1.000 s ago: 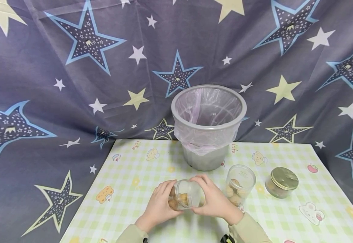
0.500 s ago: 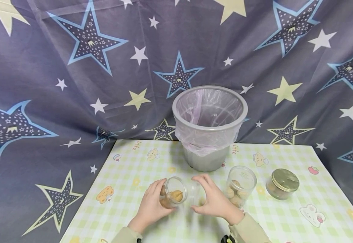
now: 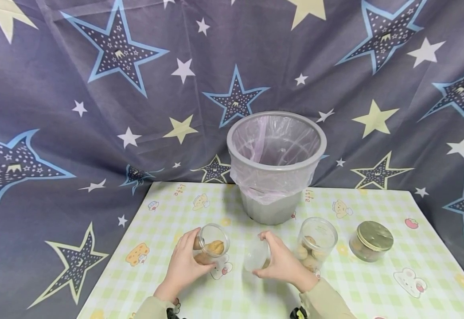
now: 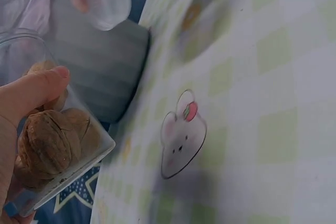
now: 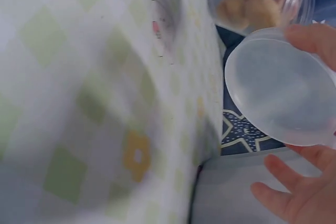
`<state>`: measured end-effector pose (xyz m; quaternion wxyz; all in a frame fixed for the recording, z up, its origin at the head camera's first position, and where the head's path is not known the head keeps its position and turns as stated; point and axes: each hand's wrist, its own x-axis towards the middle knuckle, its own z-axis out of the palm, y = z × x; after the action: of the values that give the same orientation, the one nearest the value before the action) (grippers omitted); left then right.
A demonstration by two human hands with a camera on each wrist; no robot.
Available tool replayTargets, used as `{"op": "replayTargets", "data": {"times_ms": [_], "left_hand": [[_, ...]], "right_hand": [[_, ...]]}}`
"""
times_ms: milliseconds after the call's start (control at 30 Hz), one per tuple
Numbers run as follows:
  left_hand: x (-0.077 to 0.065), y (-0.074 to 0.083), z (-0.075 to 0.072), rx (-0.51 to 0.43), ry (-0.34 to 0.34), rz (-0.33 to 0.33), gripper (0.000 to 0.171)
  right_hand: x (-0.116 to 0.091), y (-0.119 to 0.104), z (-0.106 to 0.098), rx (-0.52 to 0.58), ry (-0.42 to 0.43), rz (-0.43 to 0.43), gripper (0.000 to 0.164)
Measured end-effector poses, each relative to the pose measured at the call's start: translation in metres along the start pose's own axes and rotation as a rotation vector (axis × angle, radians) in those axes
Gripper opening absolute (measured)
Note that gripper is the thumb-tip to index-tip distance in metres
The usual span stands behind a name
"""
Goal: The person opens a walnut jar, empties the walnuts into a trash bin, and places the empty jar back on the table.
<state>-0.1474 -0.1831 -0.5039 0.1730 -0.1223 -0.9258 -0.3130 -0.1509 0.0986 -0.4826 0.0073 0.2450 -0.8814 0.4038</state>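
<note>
My left hand grips a clear plastic jar from its left side, above the table. The jar is uncovered and tilted, its mouth facing up and to the right. Walnuts lie inside, clearest in the left wrist view. To the right, my right hand holds a translucent round lid by its rim between thumb and fingers. The lid is tipped on edge, apart from the jar.
Behind the hands stands a grey bin with a plastic liner. Right of my right hand are a second clear jar with walnuts and a short jar with a dark greenish lid. A checked cloth covers the table.
The lid has come off the jar. My left hand has moved left with the jar, turning its mouth upward, while my right hand keeps the lid in nearly the same place.
</note>
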Motion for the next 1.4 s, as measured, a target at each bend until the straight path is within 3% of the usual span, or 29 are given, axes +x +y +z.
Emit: {"op": "replayTargets", "data": {"times_ms": [267, 700, 1033, 1233, 1400], "left_hand": [[-0.002, -0.005, -0.007, 0.009, 0.012, -0.031, 0.100], [-0.005, -0.009, -0.006, 0.014, 0.007, -0.044, 0.102], [-0.008, -0.016, -0.009, -0.007, 0.014, -0.093, 0.102], [-0.008, -0.018, -0.010, 0.008, 0.029, -0.072, 0.101], [-0.009, -0.018, -0.011, 0.019, 0.042, -0.060, 0.100]], "right_hand": [[0.002, 0.012, 0.013, -0.044, -0.078, 0.066, 0.073], [0.013, 0.025, 0.044, -0.114, -0.038, -0.062, 0.077], [0.018, 0.029, 0.061, -0.152, -0.060, -0.084, 0.079], [0.017, 0.030, 0.062, -0.196, -0.053, -0.089, 0.085], [0.014, 0.032, 0.063, -0.295, -0.101, -0.074, 0.089]]}}
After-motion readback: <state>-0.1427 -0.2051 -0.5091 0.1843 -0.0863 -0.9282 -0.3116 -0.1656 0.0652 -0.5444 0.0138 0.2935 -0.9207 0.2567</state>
